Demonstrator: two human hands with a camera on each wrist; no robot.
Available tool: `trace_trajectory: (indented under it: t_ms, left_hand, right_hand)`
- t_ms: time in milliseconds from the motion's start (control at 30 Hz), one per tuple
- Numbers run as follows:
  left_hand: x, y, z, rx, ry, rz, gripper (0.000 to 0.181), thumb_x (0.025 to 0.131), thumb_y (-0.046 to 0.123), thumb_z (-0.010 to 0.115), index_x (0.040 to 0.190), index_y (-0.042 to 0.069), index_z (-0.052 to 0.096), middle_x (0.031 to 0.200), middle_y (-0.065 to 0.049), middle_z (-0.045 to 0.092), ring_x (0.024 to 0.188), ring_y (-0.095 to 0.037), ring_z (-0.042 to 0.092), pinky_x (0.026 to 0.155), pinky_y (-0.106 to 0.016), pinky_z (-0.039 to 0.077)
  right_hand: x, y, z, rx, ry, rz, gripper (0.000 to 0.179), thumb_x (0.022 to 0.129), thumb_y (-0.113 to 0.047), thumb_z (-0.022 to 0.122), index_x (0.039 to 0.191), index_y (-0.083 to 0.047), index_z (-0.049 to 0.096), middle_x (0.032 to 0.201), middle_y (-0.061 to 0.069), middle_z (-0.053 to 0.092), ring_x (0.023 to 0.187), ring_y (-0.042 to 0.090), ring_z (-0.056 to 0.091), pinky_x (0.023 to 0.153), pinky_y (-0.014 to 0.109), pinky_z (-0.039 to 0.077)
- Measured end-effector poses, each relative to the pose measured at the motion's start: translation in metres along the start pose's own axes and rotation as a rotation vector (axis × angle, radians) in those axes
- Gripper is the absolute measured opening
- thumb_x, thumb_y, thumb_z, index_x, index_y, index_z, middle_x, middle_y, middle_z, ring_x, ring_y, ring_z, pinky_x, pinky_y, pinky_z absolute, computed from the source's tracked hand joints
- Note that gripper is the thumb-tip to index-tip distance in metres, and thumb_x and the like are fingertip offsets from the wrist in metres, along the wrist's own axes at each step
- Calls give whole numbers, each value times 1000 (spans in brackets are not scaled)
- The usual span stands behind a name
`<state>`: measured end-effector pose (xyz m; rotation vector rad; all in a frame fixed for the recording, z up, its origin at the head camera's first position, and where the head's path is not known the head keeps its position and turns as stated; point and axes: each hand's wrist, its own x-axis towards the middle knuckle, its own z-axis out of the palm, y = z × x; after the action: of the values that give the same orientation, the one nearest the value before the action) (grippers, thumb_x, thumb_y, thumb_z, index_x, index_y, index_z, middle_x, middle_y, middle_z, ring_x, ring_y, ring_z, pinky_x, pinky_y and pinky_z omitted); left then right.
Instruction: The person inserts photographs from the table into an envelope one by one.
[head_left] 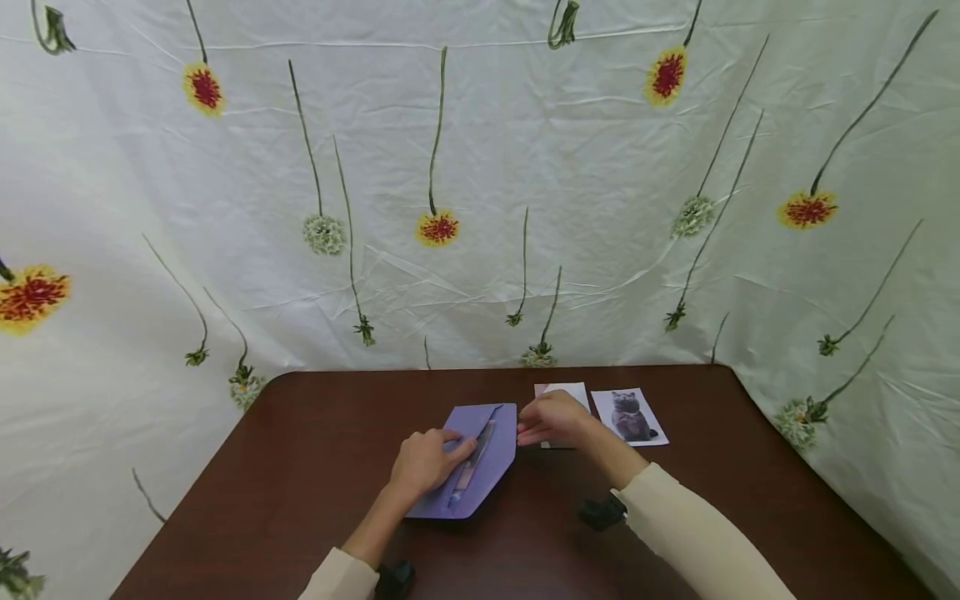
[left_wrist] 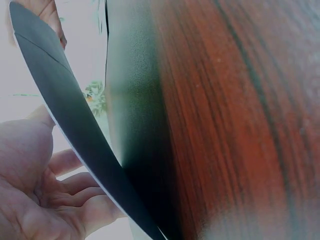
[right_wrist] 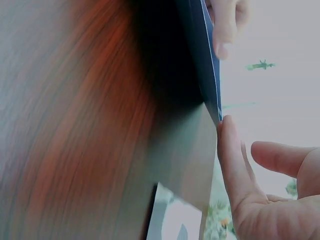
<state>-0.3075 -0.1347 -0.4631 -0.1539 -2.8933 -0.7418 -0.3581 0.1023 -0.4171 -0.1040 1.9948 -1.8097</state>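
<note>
A purple envelope [head_left: 491,475] is tilted off the brown table, with a dark shadow beneath it. Through its slit a clear and pinkish strip [head_left: 467,475] shows; what it is I cannot tell. My left hand [head_left: 427,460] grips the envelope on its left side, thumb across the slit. In the left wrist view, this hand [left_wrist: 55,190] has bent fingers beside the envelope's raised edge [left_wrist: 65,100]. My right hand [head_left: 553,417] is at the envelope's right edge. A straight finger [right_wrist: 230,155] touches that edge in the right wrist view, thumb apart.
Right of the envelope lie a card with a grey cat [head_left: 628,417] and a second pale card [head_left: 566,388], partly covered by my right hand. The brown table [head_left: 315,467] ends at a white flowered cloth [head_left: 480,167] hanging behind it.
</note>
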Motion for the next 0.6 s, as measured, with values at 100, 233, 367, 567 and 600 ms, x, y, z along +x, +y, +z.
trace_trajectory:
  t_ms: [100, 233, 367, 567, 600]
  left_hand:
    - [0, -1, 0, -2, -2, -1, 46, 92, 51, 66, 115, 13, 79, 113, -16, 76, 95, -35, 72, 76, -46, 57]
    - [0, -1, 0, 0, -2, 9, 45, 93, 50, 66, 114, 12, 79, 113, -15, 76, 95, -35, 72, 77, -46, 57]
    - [0, -1, -1, 2, -2, 12, 45, 93, 50, 66, 114, 12, 79, 112, -15, 76, 95, -36, 72, 77, -46, 57]
    - [-1, 0, -1, 4, -16, 0, 46, 93, 50, 66, 115, 12, 78, 114, -16, 76, 96, -36, 72, 76, -46, 57]
    - [-1, 0, -1, 3, -16, 1, 46, 93, 51, 66, 115, 12, 78, 114, -16, 76, 95, -36, 72, 76, -46, 57]
  right_hand:
    - [-6, -2, -13, -33, 21, -5, 29, 98, 0, 51, 119, 19, 55, 89, 18, 68, 79, 25, 74, 84, 43, 60]
    - [-12, -5, -32, -65, 64, -15, 30, 98, -2, 53, 120, 18, 56, 90, 17, 69, 79, 24, 74, 83, 42, 60]
    - [-16, -9, -54, -87, 118, -19, 34, 99, -2, 54, 125, 19, 55, 89, 14, 69, 79, 23, 73, 83, 41, 61]
    - [-24, -16, -92, -128, 205, -16, 37, 101, -2, 52, 131, 20, 52, 102, 20, 69, 83, 20, 72, 90, 43, 59]
    - [-25, -17, -98, -126, 218, -11, 38, 101, -2, 52, 132, 20, 51, 103, 20, 69, 82, 19, 71, 90, 43, 58]
